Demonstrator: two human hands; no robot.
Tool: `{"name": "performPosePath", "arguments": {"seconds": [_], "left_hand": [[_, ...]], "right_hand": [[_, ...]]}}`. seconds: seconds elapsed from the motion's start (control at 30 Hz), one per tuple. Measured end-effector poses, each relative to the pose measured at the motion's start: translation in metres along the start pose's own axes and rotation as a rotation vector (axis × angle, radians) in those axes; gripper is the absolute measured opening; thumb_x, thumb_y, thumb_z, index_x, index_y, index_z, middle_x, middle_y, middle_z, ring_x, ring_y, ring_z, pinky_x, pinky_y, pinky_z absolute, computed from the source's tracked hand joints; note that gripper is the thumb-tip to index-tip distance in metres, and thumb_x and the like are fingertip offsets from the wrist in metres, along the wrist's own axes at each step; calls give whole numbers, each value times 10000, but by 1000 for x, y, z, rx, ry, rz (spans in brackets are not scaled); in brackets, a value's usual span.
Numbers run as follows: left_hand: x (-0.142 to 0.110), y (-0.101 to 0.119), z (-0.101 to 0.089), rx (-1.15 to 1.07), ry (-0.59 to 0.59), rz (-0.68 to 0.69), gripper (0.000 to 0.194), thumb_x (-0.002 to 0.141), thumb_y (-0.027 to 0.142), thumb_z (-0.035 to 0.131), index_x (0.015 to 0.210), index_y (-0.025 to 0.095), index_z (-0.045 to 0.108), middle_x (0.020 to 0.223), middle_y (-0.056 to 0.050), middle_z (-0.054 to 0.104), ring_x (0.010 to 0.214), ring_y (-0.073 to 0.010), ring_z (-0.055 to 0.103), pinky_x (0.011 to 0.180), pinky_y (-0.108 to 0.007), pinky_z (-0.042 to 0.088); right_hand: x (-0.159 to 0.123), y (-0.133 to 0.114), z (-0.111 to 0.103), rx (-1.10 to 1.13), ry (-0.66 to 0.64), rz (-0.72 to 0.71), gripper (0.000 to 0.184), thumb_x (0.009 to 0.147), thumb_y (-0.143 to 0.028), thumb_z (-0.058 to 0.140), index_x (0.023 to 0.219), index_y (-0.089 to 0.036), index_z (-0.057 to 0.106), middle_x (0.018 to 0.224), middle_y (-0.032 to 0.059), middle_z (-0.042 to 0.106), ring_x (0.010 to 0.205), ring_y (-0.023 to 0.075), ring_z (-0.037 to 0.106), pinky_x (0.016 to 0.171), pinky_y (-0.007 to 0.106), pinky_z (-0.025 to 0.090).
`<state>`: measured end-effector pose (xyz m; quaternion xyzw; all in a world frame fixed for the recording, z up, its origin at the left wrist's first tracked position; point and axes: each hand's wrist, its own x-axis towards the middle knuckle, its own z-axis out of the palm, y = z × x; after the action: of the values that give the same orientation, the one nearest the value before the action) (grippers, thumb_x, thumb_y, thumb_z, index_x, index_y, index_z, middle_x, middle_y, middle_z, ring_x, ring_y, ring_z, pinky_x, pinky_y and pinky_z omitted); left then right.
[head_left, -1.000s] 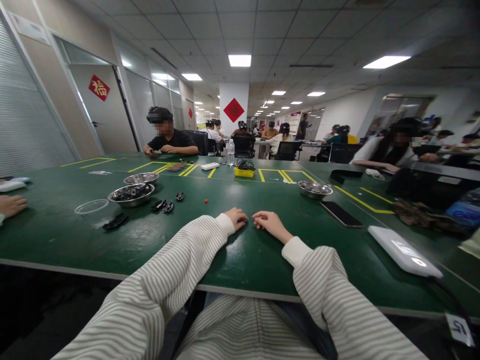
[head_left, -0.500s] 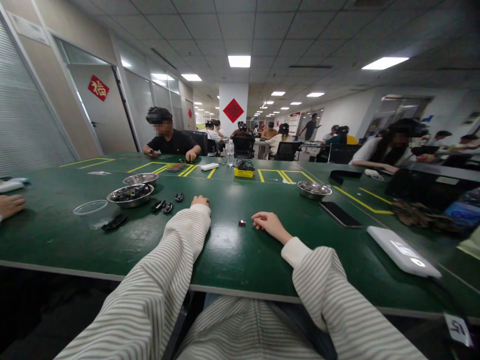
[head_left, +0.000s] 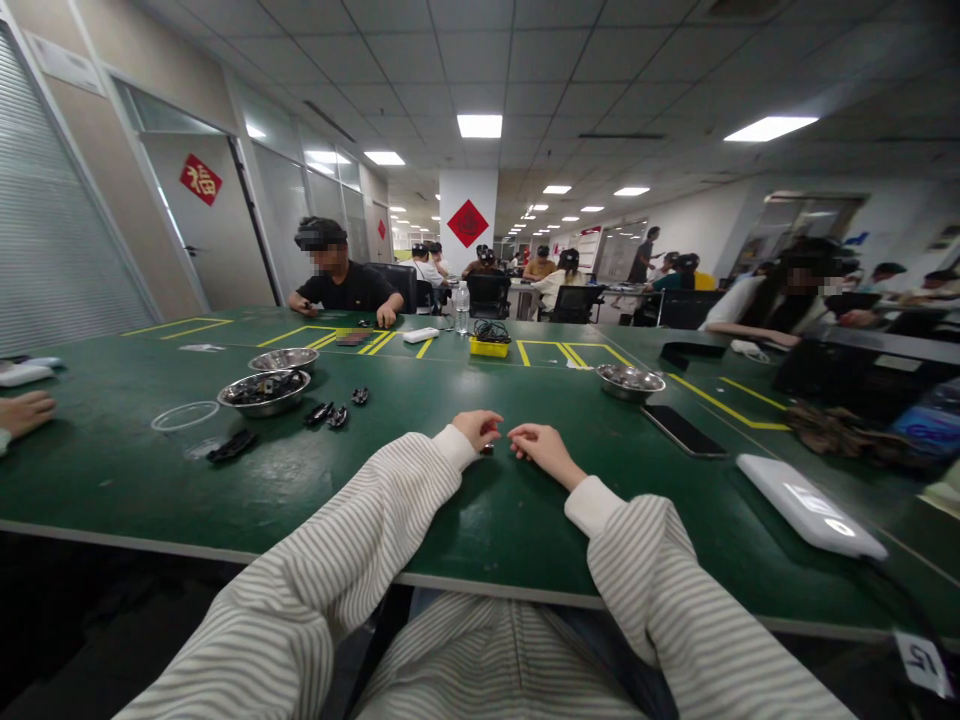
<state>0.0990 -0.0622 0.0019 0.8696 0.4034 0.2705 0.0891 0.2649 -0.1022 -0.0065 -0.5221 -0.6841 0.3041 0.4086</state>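
Note:
My left hand (head_left: 477,428) hovers over the middle of the green table (head_left: 450,530), fingers curved and apart, with nothing visible in them. Just beneath its fingertips lies a small dark part (head_left: 487,450), mostly covered by the hand. My right hand (head_left: 546,450) rests on the table to the right of that part, its fingers loosely bent and a small gap left between the two hands. Several black plastic pieces (head_left: 337,417) lie to the left, beside a longer black piece (head_left: 232,446).
A steel bowl (head_left: 264,408) of dark parts stands left with another steel bowl (head_left: 285,357) behind. A third bowl (head_left: 630,390), a phone (head_left: 684,430) and a white device (head_left: 810,510) are on the right. A yellow box (head_left: 489,348) holds cables. Other people sit around.
My left hand has moved right, from near the black pieces to above the small part, partly covering it. My right hand has barely moved.

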Motion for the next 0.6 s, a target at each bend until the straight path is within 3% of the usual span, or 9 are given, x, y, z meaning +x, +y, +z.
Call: {"name": "performPosePath", "arguments": {"seconds": [0.17, 0.37, 0.6], "left_hand": [[-4, 20, 11, 90, -108, 114, 265, 662, 241, 566, 925, 211, 560, 770, 15, 617, 750, -130, 512, 714, -244, 400], [-2, 13, 16, 94, -139, 132, 303, 632, 280, 595, 928, 223, 563, 763, 13, 622, 819, -166, 475, 743, -271, 378], [-5, 0, 4, 89, -90, 122, 567, 534, 407, 643, 1031, 177, 498, 899, -32, 575, 864, -184, 477, 796, -300, 369]], "right_hand": [[0, 0, -2, -111, 126, -49, 192, 649, -225, 463, 735, -142, 614, 563, 13, 604, 473, 101, 543, 469, 198, 416], [-1, 1, -3, -248, 114, -108, 178, 642, -211, 474, 704, -160, 633, 569, 13, 616, 529, 121, 558, 521, 212, 408], [-3, -1, -4, -408, 68, -198, 189, 647, -194, 486, 733, -185, 654, 673, 21, 637, 628, 133, 550, 609, 229, 398]]}}
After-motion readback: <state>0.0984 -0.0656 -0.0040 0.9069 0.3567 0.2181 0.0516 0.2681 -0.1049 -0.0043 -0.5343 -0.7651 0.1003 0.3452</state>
